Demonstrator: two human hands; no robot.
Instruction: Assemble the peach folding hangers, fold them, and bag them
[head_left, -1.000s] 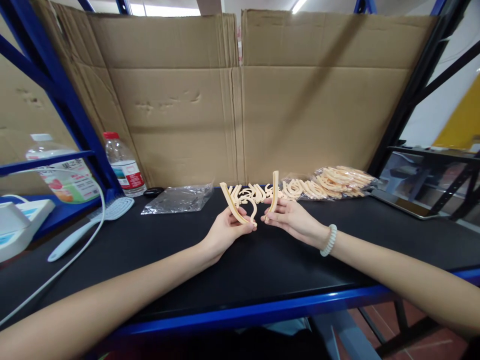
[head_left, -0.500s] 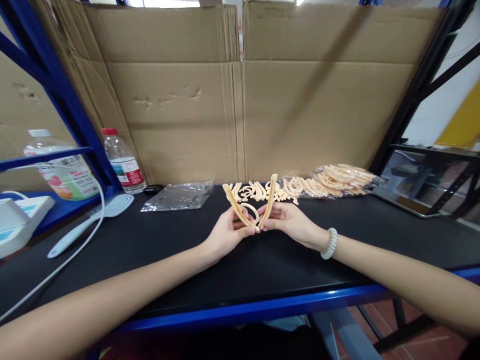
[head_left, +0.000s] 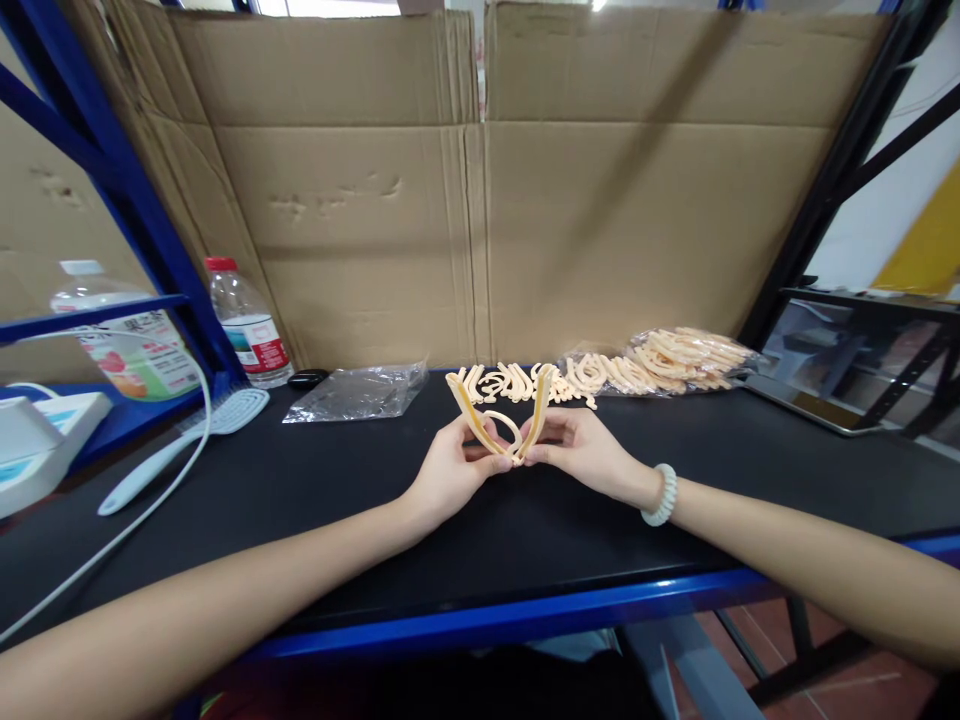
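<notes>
Both hands meet above the black table, pinching cream-coloured curved strips. My left hand [head_left: 457,463] grips a left strip [head_left: 471,408] that leans up and to the left. My right hand [head_left: 581,450], with a pale coiled bracelet at its wrist, grips a right strip [head_left: 540,405] that rises up and to the right. The lower ends come together between the fingertips, forming a V. A thin cream loop [head_left: 506,420] curves between the two strips. Whether these parts are joined is hidden by the fingers. Behind the hands lies a pile of similar cream pieces [head_left: 577,375].
A plastic bag of cream pieces [head_left: 686,358] lies at the back right, beside a tablet [head_left: 810,405]. A flat clear bag [head_left: 356,392], a hairbrush [head_left: 187,450], a white cable [head_left: 142,520] and a red-capped bottle [head_left: 251,330] are on the left. Cardboard [head_left: 360,230] stands behind.
The right strip's upper end has come down slightly, and my right hand has turned a little. My left hand has hardly moved and keeps its hold.
</notes>
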